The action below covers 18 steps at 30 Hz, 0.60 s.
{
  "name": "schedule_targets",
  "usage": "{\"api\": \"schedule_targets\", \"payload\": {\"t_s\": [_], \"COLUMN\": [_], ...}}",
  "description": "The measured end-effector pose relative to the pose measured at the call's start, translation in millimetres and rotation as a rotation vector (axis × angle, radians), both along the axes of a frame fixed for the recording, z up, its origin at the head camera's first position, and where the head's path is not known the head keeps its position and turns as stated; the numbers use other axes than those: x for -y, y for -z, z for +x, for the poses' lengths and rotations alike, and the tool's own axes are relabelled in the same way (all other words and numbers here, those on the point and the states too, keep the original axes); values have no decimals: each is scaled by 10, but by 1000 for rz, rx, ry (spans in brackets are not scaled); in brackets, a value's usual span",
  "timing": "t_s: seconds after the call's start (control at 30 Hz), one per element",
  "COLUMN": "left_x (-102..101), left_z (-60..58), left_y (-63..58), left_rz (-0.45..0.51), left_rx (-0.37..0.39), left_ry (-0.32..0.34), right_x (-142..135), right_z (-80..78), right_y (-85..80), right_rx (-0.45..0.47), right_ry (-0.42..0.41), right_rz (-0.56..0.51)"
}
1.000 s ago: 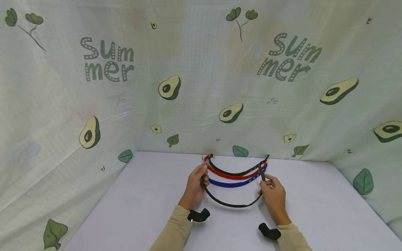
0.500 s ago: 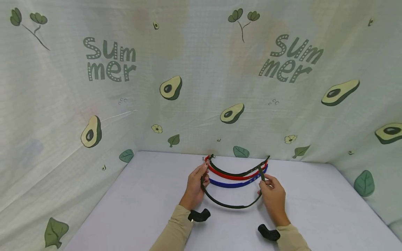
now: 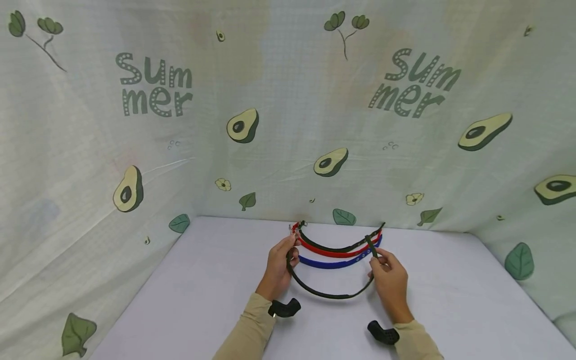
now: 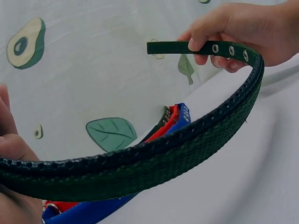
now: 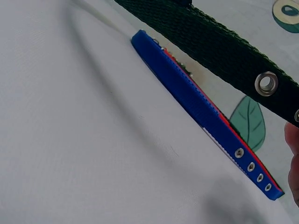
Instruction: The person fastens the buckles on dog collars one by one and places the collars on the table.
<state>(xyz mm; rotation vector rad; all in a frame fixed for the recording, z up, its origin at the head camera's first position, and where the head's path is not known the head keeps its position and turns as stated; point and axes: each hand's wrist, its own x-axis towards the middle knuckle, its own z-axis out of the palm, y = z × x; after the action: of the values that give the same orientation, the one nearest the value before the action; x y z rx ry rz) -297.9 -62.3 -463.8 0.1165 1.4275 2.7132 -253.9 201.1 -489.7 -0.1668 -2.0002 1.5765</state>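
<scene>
"Checking the hands first: what does each one hold?"

"Left hand (image 3: 279,267): grasping one end of a dark green strap (image 4: 154,163). Right hand (image 3: 390,277): pinching the opposite end, near its row of metal eyelets (image 4: 231,50), with the tip projecting past the thumb. Neither is released."

"Position of that strap?"

"Raised above the white surface (image 3: 202,290), sagging in a curve between the hands, its bend towards the near edge. The right wrist view shows a curved shadow on the surface below."

"Other items?"

"Three, by the middle of the far edge, lying in nested curves. A second green strap (image 3: 333,249) lies closest to that edge, then a red strap (image 3: 333,255), then a blue strap (image 5: 187,95). The blue one shows four eyelets at its right end."

"Background?"

"A pale cloth (image 3: 288,90) rises behind the far edge, printed with avocados, leaves and the word 'summer'."
</scene>
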Motion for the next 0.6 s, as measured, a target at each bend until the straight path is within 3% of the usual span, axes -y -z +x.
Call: {"api": "schedule_targets", "payload": {"t_s": [0.3,0.6], "left_x": [-69,-136], "left_z": [28,58], "left_y": [-39,-69], "left_rz": [-65,-170], "left_rx": [-29,-84], "left_ry": [14,38], "right_x": [85,185], "right_z": [38,74], "right_y": [0,-13], "right_rx": [-52,-96], "right_ry": [6,-45], "right_rz": [49,10]}}
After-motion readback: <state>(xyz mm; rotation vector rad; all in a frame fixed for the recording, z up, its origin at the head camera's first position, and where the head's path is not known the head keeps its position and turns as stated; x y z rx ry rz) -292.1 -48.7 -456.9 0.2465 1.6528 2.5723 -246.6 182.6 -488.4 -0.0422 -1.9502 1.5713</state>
